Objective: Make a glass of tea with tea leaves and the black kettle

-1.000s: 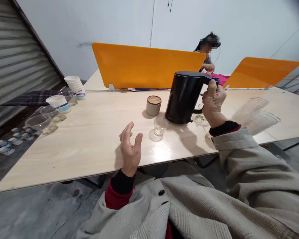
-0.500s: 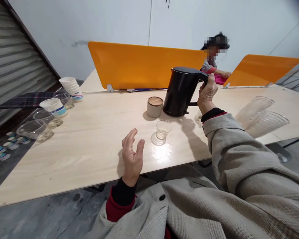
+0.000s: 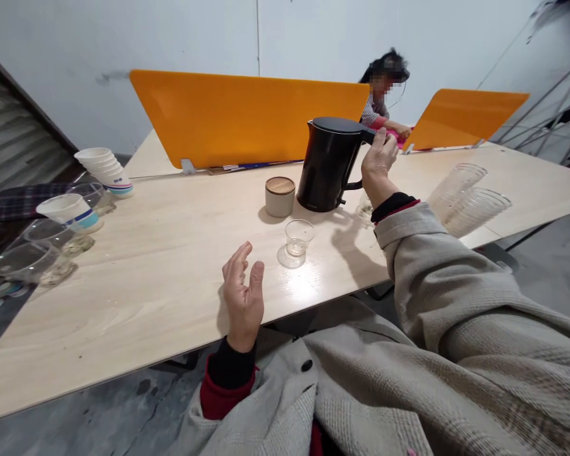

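My right hand (image 3: pixel 380 163) is wrapped round the handle of a black electric kettle (image 3: pixel 330 166). The kettle is upright with its lid closed; whether its base touches the table I cannot tell. My left hand (image 3: pixel 244 294) is held near the table's front edge, fingers apart and empty. Between the hands stands a small clear plastic cup (image 3: pixel 299 238) with a few specks at its bottom. A grey canister (image 3: pixel 280 197) with a wooden lid sits just left of the kettle. Partly hidden behind my right wrist is another clear cup (image 3: pixel 365 208).
On the left stand stacked paper cups (image 3: pixel 105 172), a single paper cup (image 3: pixel 69 211) and several clear cups (image 3: pixel 23 261). Nested clear cups (image 3: pixel 475 209) lie tilted at right. Orange dividers (image 3: pixel 251 120) cross the wooden table (image 3: pixel 161 278). Behind them a person (image 3: pixel 384 95) handles something pink.
My view has swung a little to the right, so everything on the table appears shifted left. My hands, the kettle and the cup keep nearly the same places relative to one another.
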Tool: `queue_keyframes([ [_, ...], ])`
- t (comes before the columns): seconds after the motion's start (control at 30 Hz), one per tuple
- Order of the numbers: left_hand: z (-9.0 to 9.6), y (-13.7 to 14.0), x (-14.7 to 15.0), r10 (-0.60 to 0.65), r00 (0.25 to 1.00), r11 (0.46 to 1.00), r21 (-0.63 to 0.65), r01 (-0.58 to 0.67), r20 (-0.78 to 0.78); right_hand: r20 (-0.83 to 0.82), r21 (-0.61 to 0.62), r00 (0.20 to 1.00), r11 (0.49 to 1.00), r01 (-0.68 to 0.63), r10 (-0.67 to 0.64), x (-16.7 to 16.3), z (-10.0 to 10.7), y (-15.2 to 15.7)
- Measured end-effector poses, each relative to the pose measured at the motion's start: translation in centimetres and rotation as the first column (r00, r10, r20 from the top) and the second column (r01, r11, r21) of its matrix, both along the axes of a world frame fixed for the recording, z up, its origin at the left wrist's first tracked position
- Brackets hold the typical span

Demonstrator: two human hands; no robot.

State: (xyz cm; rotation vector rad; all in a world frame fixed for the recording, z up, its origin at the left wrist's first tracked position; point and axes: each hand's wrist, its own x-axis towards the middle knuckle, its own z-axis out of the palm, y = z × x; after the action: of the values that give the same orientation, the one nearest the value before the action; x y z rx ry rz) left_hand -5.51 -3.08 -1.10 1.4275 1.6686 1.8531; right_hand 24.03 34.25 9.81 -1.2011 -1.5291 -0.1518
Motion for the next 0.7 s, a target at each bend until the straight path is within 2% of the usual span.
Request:
queue_keyframes([
  [0.07,-0.1,0.0,-0.1,0.005,1.000,1.000,-0.014,-0.005,-0.008,-0.193,-0.098,0.973,0.989,0.111,-0.128,-1.2,0.3,-3.1],
  [0.1,-0.2,0.0,-0.1,0.003,1.000,1.000,-0.028,-0.004,-0.017,-0.214,-0.091,0.969,0.990,0.105,-0.122,-2.0,0.2,-5.2],
  [0.13,-0.4,0.1,-0.2,-0.001,0.999,0.999,-0.047,0.000,-0.033,-0.195,-0.053,0.979,0.997,0.055,-0.064,-2.8,-0.1,-7.5],
  [0.2,-0.7,0.4,-0.3,-0.022,0.996,0.995,-0.095,0.014,-0.085,-0.133,-0.012,0.983,0.992,-0.126,0.123,-4.1,-1.5,-12.6],
  [0.27,-1.1,0.9,-0.4,-0.050,0.985,0.989,-0.144,0.027,-0.165,-0.096,-0.115,0.948,0.942,-0.314,0.304,-4.8,-3.7,-17.2],
  [0.33,-1.5,1.6,-0.5,-0.073,0.961,0.985,-0.173,0.027,-0.266,-0.109,-0.303,0.898,0.846,-0.438,0.426,-4.7,-6.1,-20.3],
  [0.4,-1.8,2.5,-0.7,-0.096,0.923,0.980,-0.196,0.022,-0.373,-0.084,-0.467,0.874,0.755,-0.460,0.479,-4.1,-8.1,-21.4],
  [0.43,-1.8,3.0,-0.7,-0.110,0.899,0.976,-0.219,0.017,-0.423,-0.037,-0.527,0.871,0.731,-0.434,0.490,-3.8,-8.9,-21.5],
  [0.53,-1.5,4.2,-0.4,-0.173,0.826,0.929,-0.367,-0.044,-0.537,0.203,-0.621,0.824,0.721,-0.309,0.528,-3.3,-10.8,-20.7],
  [0.6,-1.0,4.8,0.1,-0.223,0.774,0.871,-0.478,-0.115,-0.593,0.349,-0.645,0.751,0.725,-0.242,0.561,-3.6,-11.6,-20.4],
  [0.7,-0.3,5.4,1.3,-0.286,0.714,0.786,-0.583,-0.207,-0.639,0.478,-0.680,0.650,0.717,-0.152,0.591,-4.5,-12.3,-20.7],
])
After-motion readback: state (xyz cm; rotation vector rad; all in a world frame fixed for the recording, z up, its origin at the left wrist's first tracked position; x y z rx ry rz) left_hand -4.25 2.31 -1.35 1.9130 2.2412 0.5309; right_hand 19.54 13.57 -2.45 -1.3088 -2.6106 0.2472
